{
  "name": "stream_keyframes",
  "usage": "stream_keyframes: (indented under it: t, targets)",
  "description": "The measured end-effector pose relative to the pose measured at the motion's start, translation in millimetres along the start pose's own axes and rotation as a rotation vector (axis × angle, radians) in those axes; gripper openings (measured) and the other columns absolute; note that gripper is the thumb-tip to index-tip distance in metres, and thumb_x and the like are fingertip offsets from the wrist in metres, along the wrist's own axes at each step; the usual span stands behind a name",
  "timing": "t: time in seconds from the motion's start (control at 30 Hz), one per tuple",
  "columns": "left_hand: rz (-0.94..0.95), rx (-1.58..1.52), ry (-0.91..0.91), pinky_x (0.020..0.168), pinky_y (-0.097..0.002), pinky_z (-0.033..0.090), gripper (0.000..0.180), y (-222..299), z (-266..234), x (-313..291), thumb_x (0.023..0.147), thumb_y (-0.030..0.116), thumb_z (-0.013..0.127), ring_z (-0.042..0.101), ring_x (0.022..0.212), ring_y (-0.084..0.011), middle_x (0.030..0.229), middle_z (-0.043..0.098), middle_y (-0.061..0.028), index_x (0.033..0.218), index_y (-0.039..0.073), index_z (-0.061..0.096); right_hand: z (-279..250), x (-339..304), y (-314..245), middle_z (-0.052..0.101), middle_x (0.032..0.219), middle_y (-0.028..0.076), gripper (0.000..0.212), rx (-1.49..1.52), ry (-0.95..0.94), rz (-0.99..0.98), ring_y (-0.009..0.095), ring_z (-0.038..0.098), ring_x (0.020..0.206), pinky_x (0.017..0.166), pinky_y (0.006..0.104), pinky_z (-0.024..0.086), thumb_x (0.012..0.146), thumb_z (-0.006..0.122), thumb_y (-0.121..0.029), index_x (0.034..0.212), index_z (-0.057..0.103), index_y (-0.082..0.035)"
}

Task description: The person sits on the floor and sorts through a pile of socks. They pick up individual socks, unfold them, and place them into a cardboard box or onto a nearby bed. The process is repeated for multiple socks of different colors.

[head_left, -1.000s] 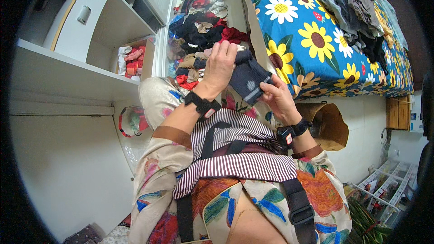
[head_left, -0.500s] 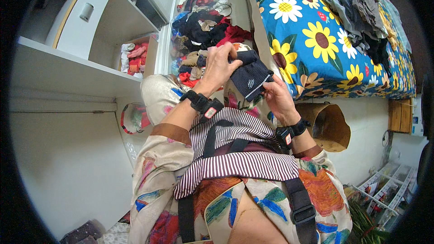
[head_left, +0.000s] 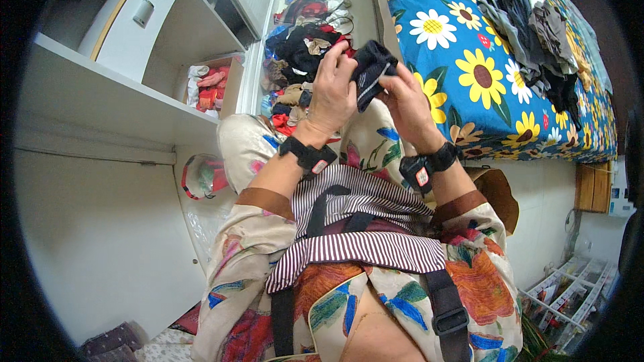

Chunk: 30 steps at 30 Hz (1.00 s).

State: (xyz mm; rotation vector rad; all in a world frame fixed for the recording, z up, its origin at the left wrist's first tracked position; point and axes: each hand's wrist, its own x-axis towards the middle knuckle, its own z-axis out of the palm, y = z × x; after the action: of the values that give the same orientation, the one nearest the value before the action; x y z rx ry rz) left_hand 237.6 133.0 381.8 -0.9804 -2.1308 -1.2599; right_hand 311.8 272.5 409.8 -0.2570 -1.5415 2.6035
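Observation:
A folded dark navy sock [head_left: 371,70] with a pale line along its edge is held up above my lap. My left hand [head_left: 330,97] grips its left side with bent fingers. At the lower right edge, my right hand [head_left: 409,108] pinches it between thumb and fingers. Beyond the hands, a heap of mixed clothes [head_left: 305,43] in black, red, tan and blue lies on the floor.
To the right stands a bed [head_left: 496,121] under a blue sunflower cover, with a pile of grey and black clothes [head_left: 543,33] on it. A brown paper bag [head_left: 500,198] is below it. At left, an open cabinet [head_left: 127,80] holds a box of red and pink cloth [head_left: 213,87].
The sock has been lifted up and tilted, its flat face now folded over. Both hands have drawn closer around it, the right one moving up. The whole view has shifted slightly.

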Motion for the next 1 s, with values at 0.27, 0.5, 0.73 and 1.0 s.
stream_keyframes:
  t: [0.27,0.5,0.73,1.0]
  targets:
    - [-0.420,-0.903,-0.093,0.092,-0.0278,0.051,0.020,-34.4,-70.6,49.3,0.091,0.005,0.066,0.061,0.104,-0.0128,0.115,0.064,-0.0087,0.110,0.004,0.060,44.8,63.6,-24.2,0.051,0.080,0.002,0.014,-0.187,-0.228,-0.196,0.009,0.048,0.071,0.065,0.0236,0.044,0.088,0.051,-0.011,0.096,0.054,0.001]
    - [-0.576,-0.792,-0.182,0.088,-0.0245,0.050,0.032,-65.6,-99.9,44.7,0.091,0.008,0.067,0.060,0.097,-0.0097,0.108,0.064,-0.0053,0.119,0.000,0.054,74.1,97.3,1.5,0.057,0.081,0.010,0.026,-0.659,-0.310,-0.426,0.015,0.053,0.075,0.067,0.0316,0.046,0.088,0.060,-0.019,0.101,0.054,0.003]
    - [-0.595,-0.113,0.023,0.079,-0.0365,0.053,0.039,-87.3,-92.6,38.4,0.083,0.012,0.069,0.068,0.087,-0.0265,0.095,0.066,-0.0179,0.113,-0.003,0.050,91.8,110.5,17.4,0.057,0.090,0.010,0.029,-0.823,-0.320,-0.410,0.017,0.054,0.081,0.073,0.0300,0.046,0.088,0.066,-0.018,0.106,0.056,0.003]
    - [-0.456,0.013,0.312,0.069,-0.0404,0.052,0.036,-126.7,-76.1,38.1,0.078,0.006,0.074,0.069,0.081,-0.0288,0.085,0.066,-0.0166,0.103,0.000,0.049,94.0,155.3,57.9,0.051,0.087,-0.001,0.015,-0.356,-0.373,-0.108,0.009,0.048,0.082,0.074,0.0234,0.041,0.083,0.060,-0.009,0.095,0.057,0.000]
